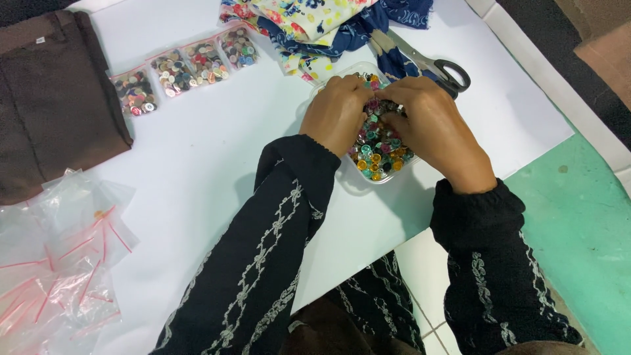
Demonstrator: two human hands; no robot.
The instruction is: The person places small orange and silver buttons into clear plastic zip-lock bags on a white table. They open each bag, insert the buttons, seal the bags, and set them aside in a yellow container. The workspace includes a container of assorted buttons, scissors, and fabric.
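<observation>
Clear empty zip bags (59, 263) with red seals lie heaped at the near left of the white worktop (197, 158); further in, the left hand (336, 113) and right hand (430, 128) meet over a clear tub of coloured buttons (381, 161), fingers curled together into the pile, seemingly pinching buttons, though I cannot tell; beyond lie four filled button bags (187, 66), scissors (437, 66), floral cloth (315, 23); brown fabric (52, 98) far left.

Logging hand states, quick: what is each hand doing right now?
Left hand: fingers curled into the button tray, grasp cannot be told.
Right hand: fingers curled in the same buttons, grasp cannot be told.
</observation>
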